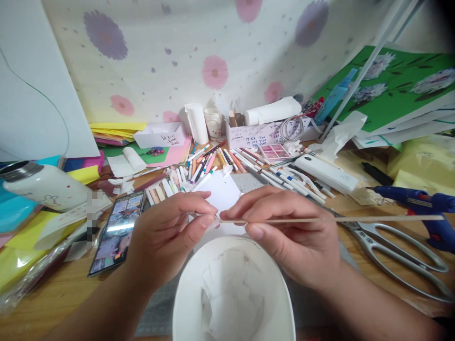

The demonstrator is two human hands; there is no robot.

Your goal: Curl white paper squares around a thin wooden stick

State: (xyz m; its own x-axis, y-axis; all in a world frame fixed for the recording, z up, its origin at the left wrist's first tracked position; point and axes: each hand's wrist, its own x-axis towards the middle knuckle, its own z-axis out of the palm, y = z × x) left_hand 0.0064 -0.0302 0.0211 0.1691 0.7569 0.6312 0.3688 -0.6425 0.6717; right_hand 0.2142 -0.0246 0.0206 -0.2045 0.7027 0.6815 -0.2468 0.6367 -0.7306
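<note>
A thin pale stick (373,218) runs level from between the hands out to the right. My right hand (284,232) is closed round it, thumb below and fingers above. At the stick's left end, my left hand (177,232) pinches a small piece of thin whitish material (209,222) between thumb and fingers; its exact shape is partly hidden by the fingertips. Both hands are close together above the far rim of a white bin (186,284), which holds crumpled white paper (231,298).
Silver scissors (377,241) and a blue glue gun (419,201) lie at right. A lit phone (117,232) and white bottle (46,187) are at left. Many markers (206,166) spread behind the hands, with a white power strip (325,174) beside them.
</note>
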